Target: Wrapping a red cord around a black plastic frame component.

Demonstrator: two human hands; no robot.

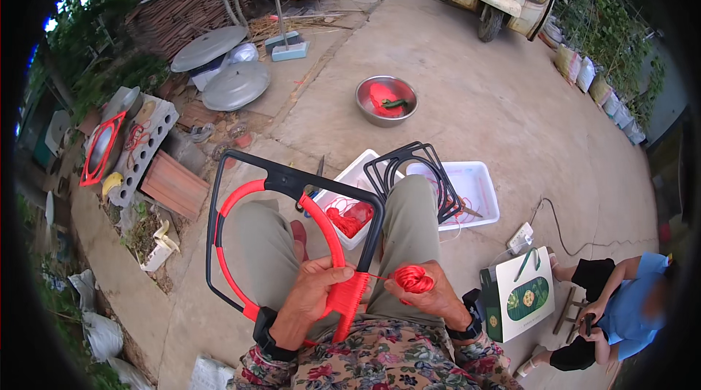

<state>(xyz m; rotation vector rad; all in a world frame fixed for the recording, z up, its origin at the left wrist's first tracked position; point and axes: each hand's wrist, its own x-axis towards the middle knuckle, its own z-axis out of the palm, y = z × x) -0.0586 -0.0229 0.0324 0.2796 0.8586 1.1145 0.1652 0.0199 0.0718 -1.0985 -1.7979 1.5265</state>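
Ideally, I'd tension the strand (pixel 375 275) between my left hand (pixel 312 293), gripping the wrapped frame (pixel 352 295), and right hand (pixel 436 296), clasping the cord ball (pixel 412 279).

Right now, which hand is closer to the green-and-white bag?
Right: the right hand, holding a ball of red cord, is left of the bag. The left hand, on the red-wrapped frame, is farther left.

Passage over floor (pixel 511 105) beyond steel bowl (pixel 387 121); black frames (pixel 441 187), white trays (pixel 491 193) block front; bag (pixel 522 299) right of right hand (pixel 431 295).
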